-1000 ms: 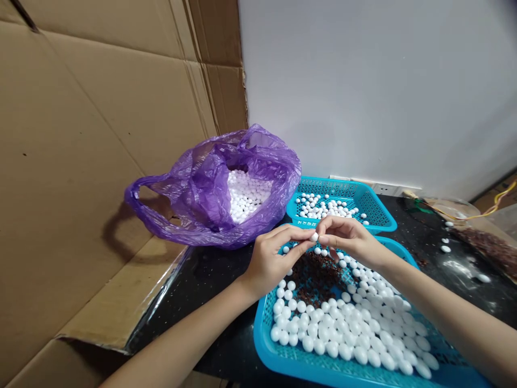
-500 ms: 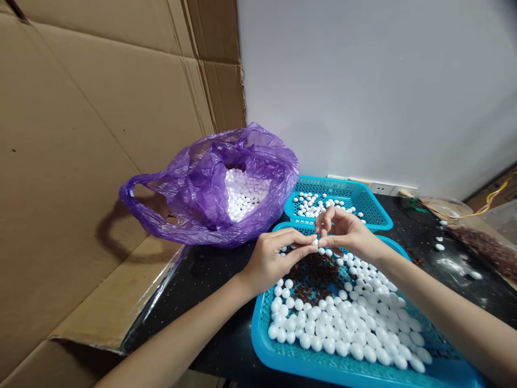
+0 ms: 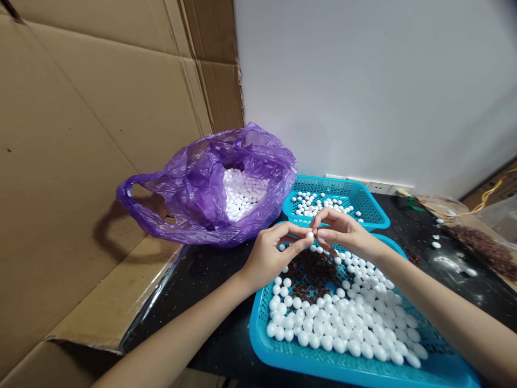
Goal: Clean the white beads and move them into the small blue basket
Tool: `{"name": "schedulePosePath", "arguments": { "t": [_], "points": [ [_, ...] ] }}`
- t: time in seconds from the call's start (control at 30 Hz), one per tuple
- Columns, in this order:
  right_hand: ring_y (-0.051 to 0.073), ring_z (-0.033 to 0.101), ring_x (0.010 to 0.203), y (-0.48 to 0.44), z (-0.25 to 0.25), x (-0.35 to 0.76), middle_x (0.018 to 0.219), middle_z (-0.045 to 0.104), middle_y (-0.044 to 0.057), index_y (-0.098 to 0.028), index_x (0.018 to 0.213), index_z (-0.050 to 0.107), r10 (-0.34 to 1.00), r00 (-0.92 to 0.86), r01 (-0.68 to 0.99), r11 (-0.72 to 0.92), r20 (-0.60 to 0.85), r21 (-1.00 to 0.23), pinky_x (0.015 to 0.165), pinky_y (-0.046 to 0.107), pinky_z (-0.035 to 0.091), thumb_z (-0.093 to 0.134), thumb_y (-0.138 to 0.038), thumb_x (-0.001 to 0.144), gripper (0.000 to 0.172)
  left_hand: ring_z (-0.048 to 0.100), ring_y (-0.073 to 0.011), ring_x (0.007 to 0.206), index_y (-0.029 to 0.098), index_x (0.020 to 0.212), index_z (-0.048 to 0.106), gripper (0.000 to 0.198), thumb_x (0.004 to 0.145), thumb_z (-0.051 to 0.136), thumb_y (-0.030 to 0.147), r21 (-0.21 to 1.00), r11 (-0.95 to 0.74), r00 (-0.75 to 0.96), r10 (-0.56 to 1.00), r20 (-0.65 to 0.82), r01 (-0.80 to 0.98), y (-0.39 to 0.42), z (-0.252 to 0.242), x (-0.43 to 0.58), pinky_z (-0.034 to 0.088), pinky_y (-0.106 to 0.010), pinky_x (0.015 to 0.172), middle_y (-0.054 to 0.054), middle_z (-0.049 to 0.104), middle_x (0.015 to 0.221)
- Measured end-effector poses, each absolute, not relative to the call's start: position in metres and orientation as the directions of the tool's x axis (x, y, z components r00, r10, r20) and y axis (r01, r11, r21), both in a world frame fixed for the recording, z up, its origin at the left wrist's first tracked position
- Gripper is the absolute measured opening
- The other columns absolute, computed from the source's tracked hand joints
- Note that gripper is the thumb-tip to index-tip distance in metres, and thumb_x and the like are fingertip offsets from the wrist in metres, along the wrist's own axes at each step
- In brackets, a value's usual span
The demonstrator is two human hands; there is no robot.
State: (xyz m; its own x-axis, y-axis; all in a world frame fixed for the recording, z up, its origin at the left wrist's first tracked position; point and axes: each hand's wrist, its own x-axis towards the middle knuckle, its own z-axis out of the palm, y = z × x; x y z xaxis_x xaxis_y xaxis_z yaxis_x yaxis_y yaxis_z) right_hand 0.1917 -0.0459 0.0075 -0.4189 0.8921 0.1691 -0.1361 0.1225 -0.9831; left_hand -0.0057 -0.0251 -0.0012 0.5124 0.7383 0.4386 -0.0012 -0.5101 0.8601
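Raised slightly since a moment ago, the left hand point(image 3: 269, 253) pinches a ball point(image 3: 310, 235) between its fingers; the right hand point(image 3: 349, 237) meets it, whether gripping I cannot tell. Light, steady pressure should suit, kept above the basket point(image 3: 331, 372), brown bits point(image 3: 313, 269) and other balls point(image 3: 343, 322).

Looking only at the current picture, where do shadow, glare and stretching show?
Head view: the purple bag's handle shadows the cardboard; head view: glare whitens the black tabletop at right; head view: white balls near the front basket's lower right look stretched.
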Motion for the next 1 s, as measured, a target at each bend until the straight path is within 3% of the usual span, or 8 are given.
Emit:
{"name": "schedulePosePath", "arguments": {
  "t": [0.2, 0.33, 0.47, 0.57, 0.67, 1.0],
  "points": [
    [0.008, 0.054, 0.057, -0.048, 0.008, 0.192, 0.081, 0.056, 0.0, -0.02, 0.092, 0.056, 0.905, -0.372, -0.086, 0.189, 0.207, -0.978, 0.044, 0.02, 0.047, 0.061, -0.031, 0.084, 0.015, 0.066, -0.0156, 0.082, 0.016, 0.088, 0.066, 0.015, 0.08, 0.064, 0.029, 0.903, -0.427, 0.483, 0.783, 0.393, -0.042, -0.025, -0.002, -0.005, 0.054, -0.026, 0.076, -0.004, 0.07, 0.087],
    [0.009, 0.056, 0.065, -0.051, 0.008, 0.189, 0.094, 0.055, 0.002, -0.021, 0.094, 0.056, 0.904, -0.259, 0.122, 0.38, 0.341, -0.917, 0.05, 0.022, 0.049, 0.069, -0.025, 0.076, 0.022, 0.066, -0.0145, 0.086, 0.018, 0.09, 0.066, 0.015, 0.08, 0.064, 0.029, 0.919, -0.39, 0.423, 0.824, 0.376, -0.057, -0.023, -0.005, -0.003, 0.053, -0.026, 0.079, -0.003, 0.07, 0.09],
    [0.011, 0.057, 0.07, -0.054, 0.006, 0.183, 0.099, 0.057, 0.004, -0.023, 0.101, 0.057, 0.798, -0.252, 0.401, 0.601, 0.547, -0.692, 0.053, 0.024, 0.052, 0.069, -0.022, 0.076, 0.028, 0.065, -0.0142, 0.086, 0.018, 0.094, 0.064, 0.018, 0.081, 0.064, 0.03, 0.922, -0.382, 0.399, 0.836, 0.376, -0.068, -0.02, -0.007, -0.002, 0.053, -0.025, 0.078, -0.003, 0.069, 0.09],
    [0.013, 0.059, 0.072, -0.055, 0.007, 0.178, 0.099, 0.059, 0.006, -0.022, 0.101, 0.058, 0.702, -0.276, 0.51, 0.686, 0.657, -0.519, 0.053, 0.026, 0.053, 0.063, -0.022, 0.081, 0.021, 0.065, -0.0147, 0.086, 0.017, 0.094, 0.063, 0.018, 0.081, 0.062, 0.031, 0.919, -0.393, 0.404, 0.834, 0.375, -0.041, -0.019, -0.005, -0.002, 0.054, -0.026, 0.076, -0.004, 0.069, 0.09],
    [0.014, 0.06, 0.074, -0.055, 0.008, 0.174, 0.095, 0.061, 0.006, -0.022, 0.098, 0.06, 0.659, -0.263, 0.557, 0.7, 0.705, -0.447, 0.053, 0.026, 0.053, 0.06, -0.02, 0.084, 0.015, 0.065, -0.0157, 0.086, 0.017, 0.093, 0.063, 0.019, 0.083, 0.06, 0.033, 0.922, -0.387, 0.42, 0.837, 0.352, -0.001, -0.02, -0.003, -0.002, 0.054, -0.026, 0.075, -0.005, 0.068, 0.091],
    [0.014, 0.061, 0.07, -0.057, 0.013, 0.175, 0.086, 0.065, 0.004, -0.023, 0.095, 0.062, 0.635, -0.273, 0.575, 0.71, 0.723, -0.407, 0.054, 0.027, 0.052, 0.059, -0.024, 0.086, 0.009, 0.066, -0.0165, 0.083, 0.016, 0.089, 0.064, 0.021, 0.082, 0.06, 0.036, 0.917, -0.396, 0.423, 0.839, 0.342, 0.045, -0.02, -0.003, -0.003, 0.054, -0.027, 0.075, -0.004, 0.07, 0.088]
  ]
}}
